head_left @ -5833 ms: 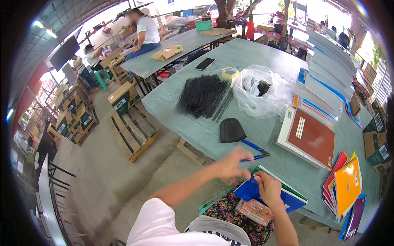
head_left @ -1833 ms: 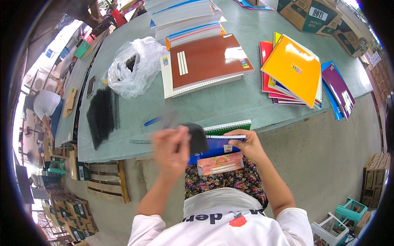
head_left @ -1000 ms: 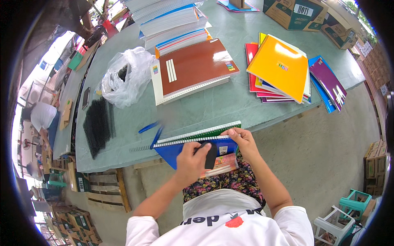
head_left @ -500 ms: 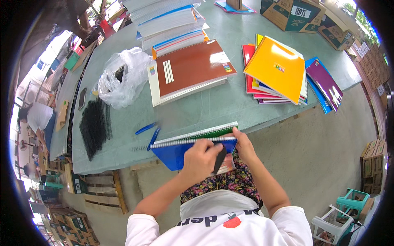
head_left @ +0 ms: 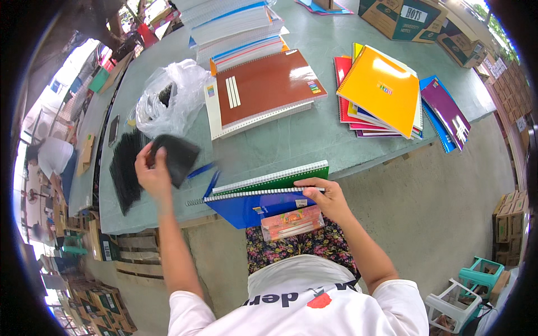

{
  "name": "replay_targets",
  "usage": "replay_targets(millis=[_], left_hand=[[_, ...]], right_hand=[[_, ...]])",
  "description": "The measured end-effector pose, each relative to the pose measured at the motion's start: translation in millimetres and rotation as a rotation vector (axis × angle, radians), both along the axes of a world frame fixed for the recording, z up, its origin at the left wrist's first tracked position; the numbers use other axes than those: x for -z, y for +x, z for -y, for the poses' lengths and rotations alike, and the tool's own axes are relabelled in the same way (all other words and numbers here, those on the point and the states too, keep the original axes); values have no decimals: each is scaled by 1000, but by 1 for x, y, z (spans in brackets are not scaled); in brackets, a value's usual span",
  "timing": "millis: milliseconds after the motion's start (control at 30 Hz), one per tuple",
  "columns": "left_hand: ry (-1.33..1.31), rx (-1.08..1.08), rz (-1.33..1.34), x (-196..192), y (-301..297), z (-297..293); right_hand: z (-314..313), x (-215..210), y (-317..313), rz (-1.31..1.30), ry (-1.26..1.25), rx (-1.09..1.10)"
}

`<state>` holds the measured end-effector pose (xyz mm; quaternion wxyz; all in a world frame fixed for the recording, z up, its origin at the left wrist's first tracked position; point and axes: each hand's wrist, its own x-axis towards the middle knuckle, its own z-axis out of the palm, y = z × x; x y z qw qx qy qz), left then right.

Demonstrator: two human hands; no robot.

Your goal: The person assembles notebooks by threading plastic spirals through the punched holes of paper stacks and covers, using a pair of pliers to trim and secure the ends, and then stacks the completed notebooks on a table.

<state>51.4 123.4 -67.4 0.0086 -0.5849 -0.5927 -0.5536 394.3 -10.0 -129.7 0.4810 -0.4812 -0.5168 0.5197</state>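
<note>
My left hand (head_left: 153, 171) grips a dark, flat, flexible-looking piece (head_left: 178, 157), blurred by motion, above the table beside a bundle of black spiral binding coils (head_left: 126, 173). My right hand (head_left: 326, 197) holds the right end of a blue notebook (head_left: 235, 211), thumb and fingers closed over its punched edge. A coil (head_left: 194, 203) sticks out at that notebook's left end. Just behind it lies a green-covered notebook (head_left: 274, 183) with a white punched edge. Two blue handles (head_left: 213, 182) of a tool rest by the left corner. A pink printed pack (head_left: 292, 223) sits against the blue cover, above my lap.
A brown notebook stack (head_left: 263, 92) lies mid-table, with tall paper stacks (head_left: 235, 33) behind. A plastic bag (head_left: 174, 101) holding black coils stands left. Yellow-topped notebooks (head_left: 381, 84) and a purple notebook (head_left: 445, 109) lie right. Cartons (head_left: 398, 19) stand at the far right.
My left hand has swung left and up from the blue notebook, carrying the dark flat piece toward the coils. The pink pack is now uncovered. My right hand stays at the notebook's right end.
</note>
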Motion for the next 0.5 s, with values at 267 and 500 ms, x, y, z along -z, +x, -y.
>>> replay_targets(millis=[267,500], left_hand=[[-100,23,-511,9,-4,23],[-108,890,-696,4,150,92]], right_hand=[[0,2,-4,-452,-71,76],[4,4,0,-446,-148,43]])
